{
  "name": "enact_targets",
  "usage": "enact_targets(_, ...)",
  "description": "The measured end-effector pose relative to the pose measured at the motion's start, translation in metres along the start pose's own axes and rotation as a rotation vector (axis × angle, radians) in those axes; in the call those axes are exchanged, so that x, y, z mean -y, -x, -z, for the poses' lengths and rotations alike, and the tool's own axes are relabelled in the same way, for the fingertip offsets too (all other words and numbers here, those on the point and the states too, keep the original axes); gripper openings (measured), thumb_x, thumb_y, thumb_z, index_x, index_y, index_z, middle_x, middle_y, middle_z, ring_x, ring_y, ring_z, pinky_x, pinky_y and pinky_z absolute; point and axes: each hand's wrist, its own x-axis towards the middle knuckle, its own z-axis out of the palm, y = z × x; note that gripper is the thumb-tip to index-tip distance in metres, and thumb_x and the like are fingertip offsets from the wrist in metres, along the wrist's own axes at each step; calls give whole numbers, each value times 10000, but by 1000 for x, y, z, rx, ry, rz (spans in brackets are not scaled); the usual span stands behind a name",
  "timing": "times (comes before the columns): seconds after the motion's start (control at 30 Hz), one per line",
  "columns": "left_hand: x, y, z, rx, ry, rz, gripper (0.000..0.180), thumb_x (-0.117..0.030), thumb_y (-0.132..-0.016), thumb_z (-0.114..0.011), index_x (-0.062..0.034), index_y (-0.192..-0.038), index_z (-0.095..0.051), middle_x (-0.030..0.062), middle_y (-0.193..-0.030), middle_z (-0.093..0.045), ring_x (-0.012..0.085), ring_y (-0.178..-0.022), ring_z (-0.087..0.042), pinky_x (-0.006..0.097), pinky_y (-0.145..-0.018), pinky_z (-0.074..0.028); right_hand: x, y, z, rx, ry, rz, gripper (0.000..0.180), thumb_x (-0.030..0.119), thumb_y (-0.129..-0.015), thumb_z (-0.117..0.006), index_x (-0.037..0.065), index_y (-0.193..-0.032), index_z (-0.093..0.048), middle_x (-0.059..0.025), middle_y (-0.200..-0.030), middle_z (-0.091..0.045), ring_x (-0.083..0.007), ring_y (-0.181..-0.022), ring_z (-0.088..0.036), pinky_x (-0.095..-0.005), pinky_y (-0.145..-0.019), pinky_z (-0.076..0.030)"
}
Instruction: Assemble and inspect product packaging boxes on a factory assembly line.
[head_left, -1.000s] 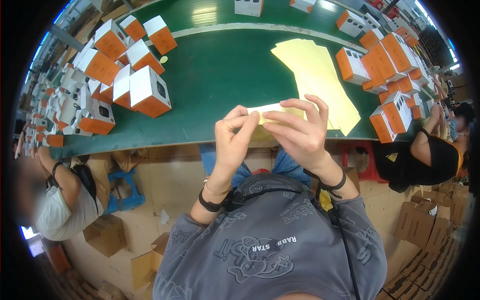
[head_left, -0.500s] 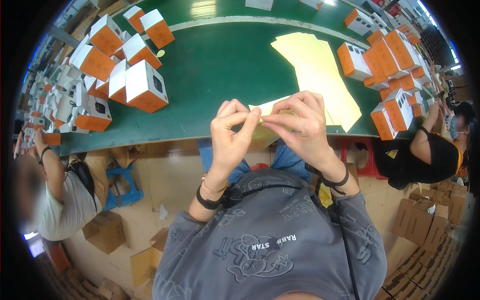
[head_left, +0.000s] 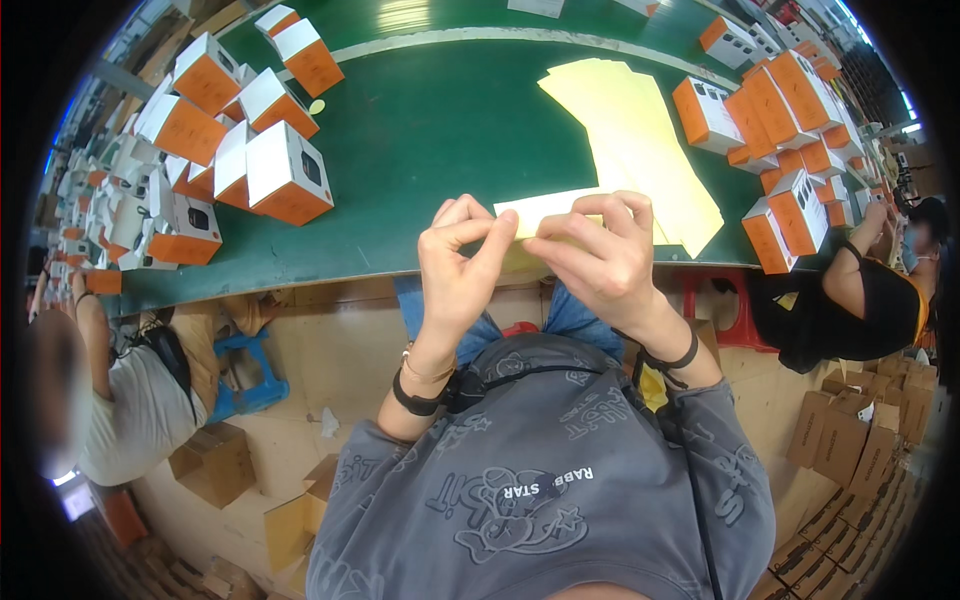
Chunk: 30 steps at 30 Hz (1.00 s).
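Observation:
Near the table's front edge, my left hand [head_left: 461, 262] and my right hand [head_left: 603, 250] pinch a pale yellow paper sheet [head_left: 548, 206] between them. The left thumb and forefinger close on its left end, and the right fingers close on its other side. Part of the sheet shows above the fingers, and another part hangs below them. Beyond my right hand, a fanned stack of yellow paper sheets [head_left: 650, 150] lies on the green table [head_left: 440, 130].
White and orange boxes stand at the left [head_left: 290, 172] and right [head_left: 790, 105] of the table. A co-worker sits at each side. A blue stool [head_left: 250, 375], a red stool [head_left: 740, 315] and brown cartons [head_left: 840, 435] are on the floor.
More of the yellow sheet now shows above my fingers. My right fingers have shifted slightly, while both hands stay in nearly the same place.

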Motion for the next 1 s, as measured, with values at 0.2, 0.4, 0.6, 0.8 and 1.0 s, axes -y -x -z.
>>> enact_targets(0.2, 1, 1, 1, -1, 10, 43, 149, -13, -928, -758, 59, -798, -748, 3, -688, -527, 95, -735, -449, 290, -668, -347, -1, -4, 2, 61, -214, -129, 157, 140, -731, -863, 139, -850, -760, 55, -917, -711, -176, -894, -626, -366, -857, -409)
enact_targets(0.4, -5, 1, -3, 9, -83, -107, 112, -18, -913, -769, 28, -811, -769, 14, -698, -550, 132, -751, -469, 302, -681, -366, -4, -3, 1, 120, -360, -313, 150, 157, -770, -879, 128, -865, -766, 44, -899, -697, -185, -857, -599, -356, -812, -409)
enact_targets(0.6, -6, 0, -1, 26, -123, -108, 114, -50, -897, -777, -22, -788, -794, 48, -706, -585, 182, -740, -488, 329, -667, -404, -1, -8, 5, 147, -221, -152, 170, 129, -733, -867, 140, -858, -752, 46, -907, -694, -190, -872, -604, -360, -819, -425)
enact_targets(0.8, -2, 1, 1, 27, -41, -46, 120, 1, -904, -764, 50, -797, -739, 18, -682, -524, 130, -728, -442, 306, -674, -349, -3, -5, 3, 111, -255, -132, 187, 125, -716, -863, 149, -857, -743, 46, -911, -685, -188, -886, -613, -358, -813, -429)
enact_targets(1.0, 0, 1, 1, 27, 11, 9, 133, 11, -904, -755, 59, -784, -723, 16, -675, -506, 127, -722, -431, 304, -669, -340, -1, -4, 4, 73, -258, -174, 166, 140, -747, -867, 136, -849, -737, 32, -904, -683, -188, -863, -615, -357, -791, -424)
